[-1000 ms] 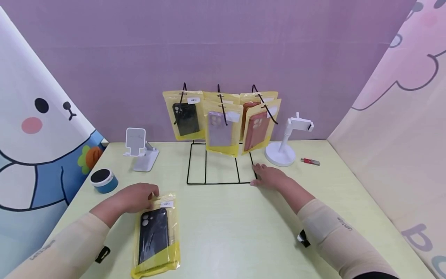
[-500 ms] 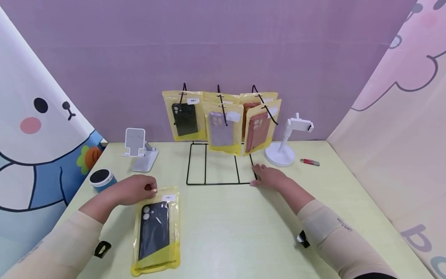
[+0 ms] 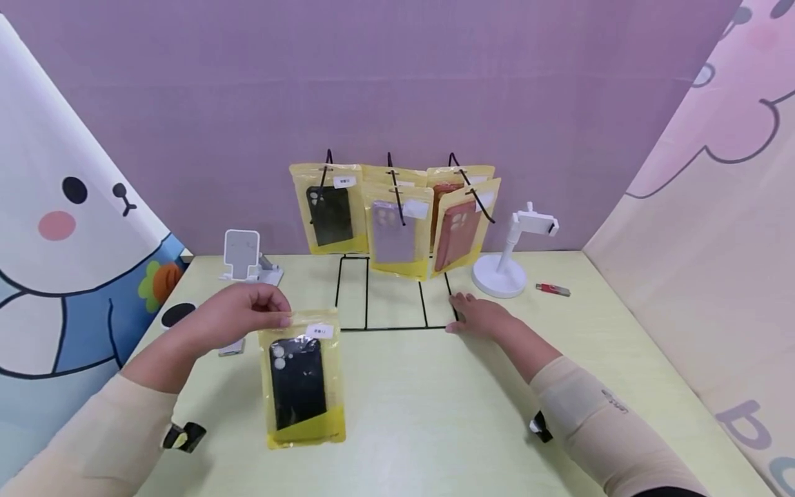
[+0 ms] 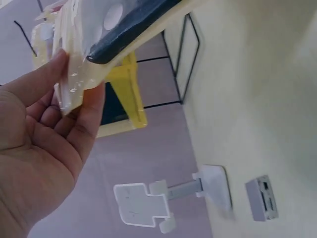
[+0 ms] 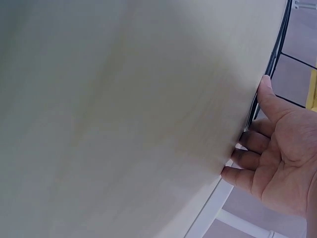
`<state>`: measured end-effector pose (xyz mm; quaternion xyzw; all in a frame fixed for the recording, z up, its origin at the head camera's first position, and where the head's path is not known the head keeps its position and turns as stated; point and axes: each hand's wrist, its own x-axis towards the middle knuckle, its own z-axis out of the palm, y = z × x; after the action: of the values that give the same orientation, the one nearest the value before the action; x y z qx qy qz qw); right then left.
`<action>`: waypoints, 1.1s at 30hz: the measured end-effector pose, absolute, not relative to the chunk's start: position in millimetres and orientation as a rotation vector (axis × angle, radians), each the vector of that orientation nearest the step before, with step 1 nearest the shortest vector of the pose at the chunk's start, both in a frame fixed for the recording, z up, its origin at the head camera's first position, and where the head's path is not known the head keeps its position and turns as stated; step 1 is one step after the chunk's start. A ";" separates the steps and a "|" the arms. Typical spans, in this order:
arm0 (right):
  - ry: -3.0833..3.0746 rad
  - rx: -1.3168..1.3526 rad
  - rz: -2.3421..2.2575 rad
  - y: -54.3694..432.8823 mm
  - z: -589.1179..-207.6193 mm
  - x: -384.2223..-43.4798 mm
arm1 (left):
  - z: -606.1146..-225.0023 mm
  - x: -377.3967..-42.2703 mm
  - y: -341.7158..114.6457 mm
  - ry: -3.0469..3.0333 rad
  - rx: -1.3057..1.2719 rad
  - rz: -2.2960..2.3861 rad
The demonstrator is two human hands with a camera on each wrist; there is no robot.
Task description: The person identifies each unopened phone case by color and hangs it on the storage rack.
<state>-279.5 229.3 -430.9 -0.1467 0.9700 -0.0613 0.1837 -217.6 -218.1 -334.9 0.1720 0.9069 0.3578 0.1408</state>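
Observation:
My left hand (image 3: 239,314) pinches the top edge of a clear-and-yellow zip bag (image 3: 335,407) with a black phone case (image 3: 298,383) inside. The bag hangs upright above the table, in front of the rack's left side. In the left wrist view, thumb and fingers (image 4: 94,111) grip the bag's crinkled top. My right hand (image 3: 481,316) rests at the front right corner of the black wire display rack (image 3: 397,328), fingers spread and touching the base wire. The right wrist view shows its thumb (image 5: 266,91) against the wire and fingertips on the table.
Several bagged phone cases hang on the rack hooks: black (image 3: 332,214), purple (image 3: 395,231), reddish (image 3: 457,235). Around it stand a white phone stand (image 3: 242,255), a round-based phone holder (image 3: 499,275), a red USB stick (image 3: 553,289), a small grey box with ports (image 4: 261,198) and a partly covered blue-and-white jar (image 3: 178,315).
My left hand has lifted the bagged black phone case off the table, raising it forward and to the right. My right hand has stayed at the rack's corner.

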 end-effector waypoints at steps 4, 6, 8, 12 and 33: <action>2.734 -0.412 -0.173 229.2 -431.0 -278.9 | -323.7 -215.2 -215.8 2.653 0.491 1.101; 2.733 -0.402 -0.175 229.3 -431.4 -278.9 | -317.3 -214.2 -213.7 2.674 0.492 1.124; 2.734 -0.397 -0.173 229.6 -431.9 -279.0 | -310.3 -213.8 -210.6 2.705 0.491 1.127; 2.739 -0.398 -0.180 229.9 -432.5 -279.4 | -293.3 -215.2 -203.2 2.775 0.500 1.101; 2.742 -0.410 -0.193 229.5 -432.0 -279.0 | -239.4 -246.2 -178.5 2.944 0.341 1.234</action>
<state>-279.0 229.5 -432.0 -0.1450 0.9704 -0.0684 0.1804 -246.2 -178.5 -239.4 0.1063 0.9165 0.3842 -0.0346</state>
